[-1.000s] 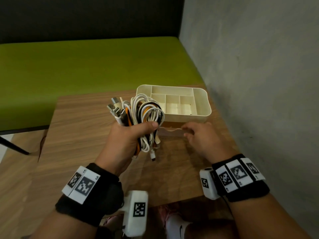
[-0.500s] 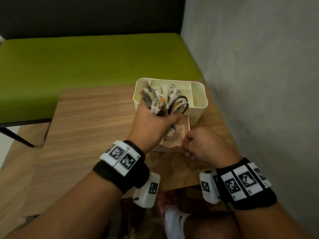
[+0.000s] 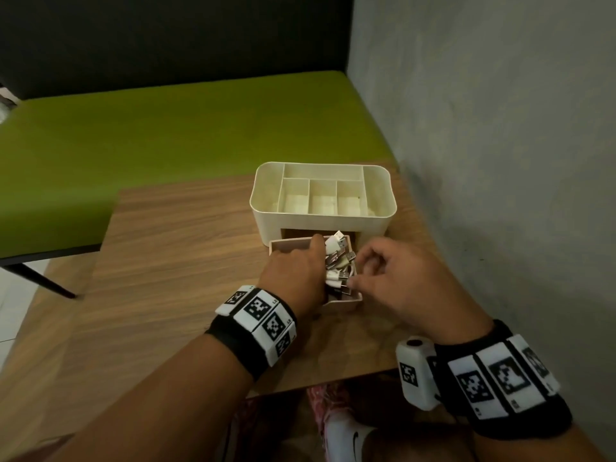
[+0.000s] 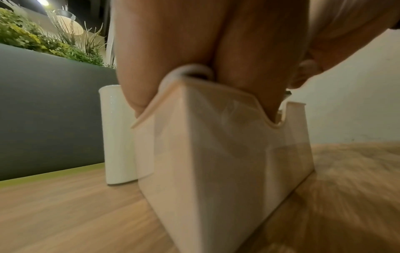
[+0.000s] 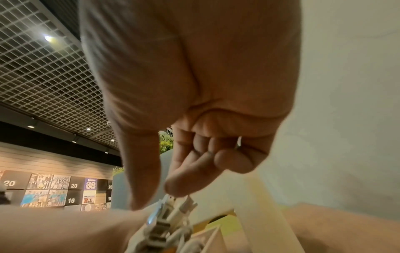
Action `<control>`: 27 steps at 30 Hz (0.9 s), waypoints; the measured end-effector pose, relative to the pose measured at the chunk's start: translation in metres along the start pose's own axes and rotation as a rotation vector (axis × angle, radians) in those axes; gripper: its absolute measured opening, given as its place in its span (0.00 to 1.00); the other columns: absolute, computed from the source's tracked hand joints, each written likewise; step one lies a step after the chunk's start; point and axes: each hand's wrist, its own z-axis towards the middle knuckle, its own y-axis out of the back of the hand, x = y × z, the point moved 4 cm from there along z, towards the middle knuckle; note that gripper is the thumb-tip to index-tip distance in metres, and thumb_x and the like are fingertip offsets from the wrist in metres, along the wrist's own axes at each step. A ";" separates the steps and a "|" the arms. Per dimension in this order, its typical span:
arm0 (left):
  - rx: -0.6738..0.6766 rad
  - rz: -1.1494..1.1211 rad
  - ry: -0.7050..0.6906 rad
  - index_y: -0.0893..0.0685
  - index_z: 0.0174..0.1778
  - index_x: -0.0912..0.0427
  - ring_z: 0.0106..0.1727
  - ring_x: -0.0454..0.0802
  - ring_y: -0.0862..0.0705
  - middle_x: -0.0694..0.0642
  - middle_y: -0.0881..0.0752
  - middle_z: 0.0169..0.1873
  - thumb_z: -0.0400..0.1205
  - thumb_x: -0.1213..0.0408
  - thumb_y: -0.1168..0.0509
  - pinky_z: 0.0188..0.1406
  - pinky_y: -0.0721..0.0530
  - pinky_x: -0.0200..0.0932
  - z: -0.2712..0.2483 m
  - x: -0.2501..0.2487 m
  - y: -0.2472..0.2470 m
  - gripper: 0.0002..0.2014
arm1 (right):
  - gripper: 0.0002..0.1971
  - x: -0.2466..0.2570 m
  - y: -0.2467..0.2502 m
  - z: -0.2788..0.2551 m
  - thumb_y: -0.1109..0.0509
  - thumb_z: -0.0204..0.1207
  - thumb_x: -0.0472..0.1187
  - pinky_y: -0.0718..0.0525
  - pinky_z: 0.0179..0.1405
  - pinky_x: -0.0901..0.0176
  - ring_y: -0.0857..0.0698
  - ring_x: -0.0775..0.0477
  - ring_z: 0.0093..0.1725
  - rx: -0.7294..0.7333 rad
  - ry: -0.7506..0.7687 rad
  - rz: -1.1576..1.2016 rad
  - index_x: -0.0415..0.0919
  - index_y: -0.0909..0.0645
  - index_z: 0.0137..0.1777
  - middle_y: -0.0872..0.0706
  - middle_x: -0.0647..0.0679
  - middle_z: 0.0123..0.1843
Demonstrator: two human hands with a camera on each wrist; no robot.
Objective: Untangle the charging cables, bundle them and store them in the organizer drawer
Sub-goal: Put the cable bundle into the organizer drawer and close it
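The cream organizer (image 3: 266,215) stands on the wooden table, its pink drawer (image 3: 343,304) pulled out toward me. My left hand (image 3: 293,273) reaches down into the drawer and grips the cable bundle (image 3: 337,258), whose white cords and metal plugs stick up. In the left wrist view the left hand (image 4: 173,42) dips behind the drawer (image 4: 216,154) wall, with a white cable loop (image 4: 190,70) at the rim; its fingertips are hidden. My right hand (image 3: 358,278) hovers at the drawer's right side, fingers curled. Its thumb and forefinger (image 5: 173,186) pinch a plug of the cable bundle (image 5: 164,214).
The table (image 3: 173,261) stretches to the left of the organizer. A grey wall (image 3: 500,161) runs close along the right. A green bench (image 3: 166,138) lies behind the table. The organizer's top compartments hold nothing. A shoe (image 3: 350,435) shows below the near table edge.
My left hand carried the cable bundle from above the table down into the open drawer. My right hand let go of the drawer front and moved up to the plugs.
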 end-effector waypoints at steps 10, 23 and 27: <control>-0.005 0.085 0.008 0.30 0.64 0.60 0.56 0.56 0.15 0.56 0.14 0.57 0.77 0.47 0.30 0.62 0.25 0.53 -0.001 0.007 -0.007 0.27 | 0.34 0.000 -0.038 0.018 0.24 0.77 0.39 0.55 0.76 0.77 0.40 0.58 0.84 0.066 0.165 -0.148 0.46 0.33 0.82 0.36 0.56 0.85; 0.148 0.169 -0.044 0.72 0.82 0.66 0.86 0.57 0.66 0.63 0.68 0.84 0.89 0.49 0.57 0.85 0.61 0.57 -0.055 0.000 0.000 0.37 | 0.30 0.008 -0.054 0.021 0.33 0.83 0.40 0.36 0.83 0.49 0.38 0.50 0.85 0.059 0.246 -0.397 0.46 0.35 0.84 0.32 0.50 0.84; 0.230 0.224 0.004 0.69 0.82 0.69 0.86 0.62 0.62 0.70 0.65 0.84 0.89 0.54 0.62 0.85 0.54 0.57 -0.044 0.004 -0.006 0.33 | 0.35 0.006 -0.054 0.016 0.39 0.85 0.41 0.53 0.85 0.52 0.53 0.54 0.87 0.150 0.235 -0.470 0.48 0.53 0.88 0.55 0.53 0.90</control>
